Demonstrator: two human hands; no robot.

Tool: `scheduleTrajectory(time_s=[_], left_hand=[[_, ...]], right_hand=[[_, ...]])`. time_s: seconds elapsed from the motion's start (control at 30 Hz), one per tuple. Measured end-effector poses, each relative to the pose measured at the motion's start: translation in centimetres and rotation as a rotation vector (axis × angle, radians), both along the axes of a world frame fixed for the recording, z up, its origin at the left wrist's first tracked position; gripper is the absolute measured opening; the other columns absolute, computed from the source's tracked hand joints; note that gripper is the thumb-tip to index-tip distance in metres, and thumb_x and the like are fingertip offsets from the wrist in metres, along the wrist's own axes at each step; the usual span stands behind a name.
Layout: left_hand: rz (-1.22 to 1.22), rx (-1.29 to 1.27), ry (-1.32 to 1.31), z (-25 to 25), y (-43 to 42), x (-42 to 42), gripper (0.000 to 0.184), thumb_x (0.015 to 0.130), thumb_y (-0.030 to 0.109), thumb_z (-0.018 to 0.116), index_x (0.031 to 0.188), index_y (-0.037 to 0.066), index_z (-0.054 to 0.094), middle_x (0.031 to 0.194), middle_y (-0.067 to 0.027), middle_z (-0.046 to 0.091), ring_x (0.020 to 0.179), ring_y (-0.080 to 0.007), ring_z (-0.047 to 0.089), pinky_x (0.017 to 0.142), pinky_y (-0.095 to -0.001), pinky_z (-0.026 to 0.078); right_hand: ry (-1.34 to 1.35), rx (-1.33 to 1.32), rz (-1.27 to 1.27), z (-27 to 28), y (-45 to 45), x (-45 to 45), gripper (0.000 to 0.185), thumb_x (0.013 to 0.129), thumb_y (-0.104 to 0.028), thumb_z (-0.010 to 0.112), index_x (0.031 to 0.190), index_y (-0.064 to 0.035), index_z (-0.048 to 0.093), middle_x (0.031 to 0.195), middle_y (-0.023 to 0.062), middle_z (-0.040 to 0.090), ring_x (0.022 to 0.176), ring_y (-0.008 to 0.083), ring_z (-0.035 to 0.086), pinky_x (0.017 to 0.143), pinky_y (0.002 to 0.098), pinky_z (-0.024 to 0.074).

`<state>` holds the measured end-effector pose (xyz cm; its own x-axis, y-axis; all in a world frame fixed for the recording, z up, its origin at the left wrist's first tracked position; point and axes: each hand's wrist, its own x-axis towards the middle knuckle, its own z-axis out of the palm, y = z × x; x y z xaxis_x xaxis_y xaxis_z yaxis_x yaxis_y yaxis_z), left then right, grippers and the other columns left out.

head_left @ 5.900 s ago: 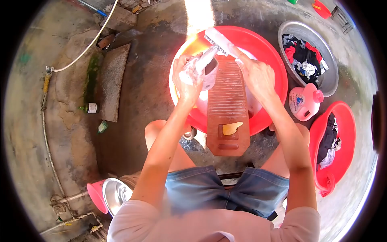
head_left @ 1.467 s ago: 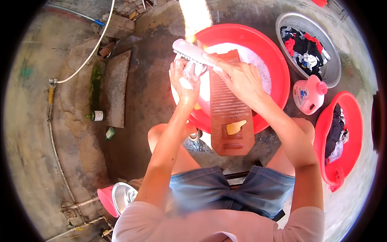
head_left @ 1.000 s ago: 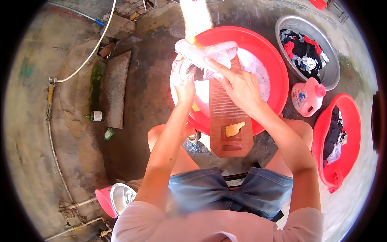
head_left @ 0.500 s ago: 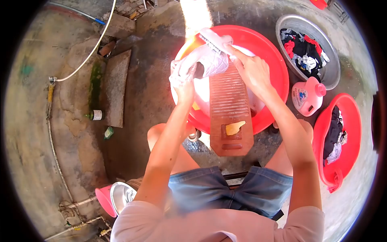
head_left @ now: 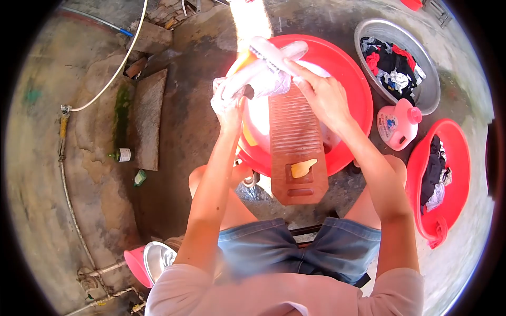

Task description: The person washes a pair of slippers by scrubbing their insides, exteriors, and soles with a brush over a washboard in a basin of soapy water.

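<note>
My left hand is closed around the heel end of a pale pink quilted shoe, which is tilted above the big red basin. A scrub brush is in my right hand, its bristles facing down against the shoe. Bright sunlight washes out part of the shoe and my left fingers. Below my hands, a brown washboard leans out of the basin towards me. A yellow piece of soap lies in its recess.
At the right stand a metal basin of clothes, a pink detergent jug and a smaller red basin with laundry. Leftward are a green bottle, a stone slab and a white hose.
The shoe has rolled in my left hand, so more of its sole edge shows. The brush has shifted slightly left along it, and the view has moved slightly.
</note>
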<state>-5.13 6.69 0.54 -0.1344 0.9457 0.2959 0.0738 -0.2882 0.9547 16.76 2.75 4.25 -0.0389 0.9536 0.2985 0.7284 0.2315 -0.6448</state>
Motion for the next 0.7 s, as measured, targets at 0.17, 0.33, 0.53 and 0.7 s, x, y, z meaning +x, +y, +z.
scheduleTrajectory(time_s=[0.17, 0.33, 0.53, 0.7], left_hand=[[-0.034, -0.075, -0.408, -0.3, 0.0, -0.2, 0.023, 0.080, -0.010, 0.052, 0.100, 0.001, 0.058, 0.095, -0.0012, 0.056, 0.091, -0.0105, 0.054, 0.082, -0.0243, 0.044], [-0.101, -0.088, -0.404, -0.8, 0.4, -0.9, 0.021, 0.083, -0.006, 0.055, 0.102, 0.003, 0.058, 0.098, -0.0011, 0.057, 0.091, -0.0105, 0.055, 0.081, -0.0241, 0.044], [-0.053, -0.142, -0.456, -0.8, 0.3, -0.2, 0.023, 0.080, -0.001, 0.063, 0.102, 0.003, 0.060, 0.097, -0.0028, 0.061, 0.089, -0.0116, 0.057, 0.078, -0.0260, 0.046], [-0.008, -0.026, 0.189, 0.4, 0.4, -0.2, 0.015, 0.078, 0.005, 0.067, 0.091, -0.001, 0.062, 0.090, -0.0057, 0.059, 0.085, -0.0132, 0.056, 0.077, -0.0258, 0.044]], right_hand=[[-0.079, -0.011, 0.001, 0.3, 0.2, 0.2, 0.039, 0.090, -0.027, 0.050, 0.128, -0.0334, 0.050, 0.062, 0.0146, 0.060, 0.058, 0.0333, 0.061, 0.058, 0.0464, 0.0484], [-0.030, -0.073, -0.200, -0.1, 1.7, 2.7, 0.038, 0.093, -0.028, 0.046, 0.131, -0.0293, 0.049, 0.064, 0.0157, 0.062, 0.059, 0.0335, 0.061, 0.057, 0.0483, 0.0477], [-0.182, 0.065, 0.168, 0.4, -1.6, -2.1, 0.049, 0.088, -0.022, 0.053, 0.133, -0.0364, 0.043, 0.057, 0.0130, 0.058, 0.049, 0.0301, 0.057, 0.048, 0.0446, 0.0479], [-0.080, -0.032, 0.011, -0.4, 0.0, -0.7, 0.048, 0.088, -0.022, 0.053, 0.133, -0.0335, 0.044, 0.061, 0.0132, 0.061, 0.052, 0.0292, 0.060, 0.054, 0.0424, 0.0502]])
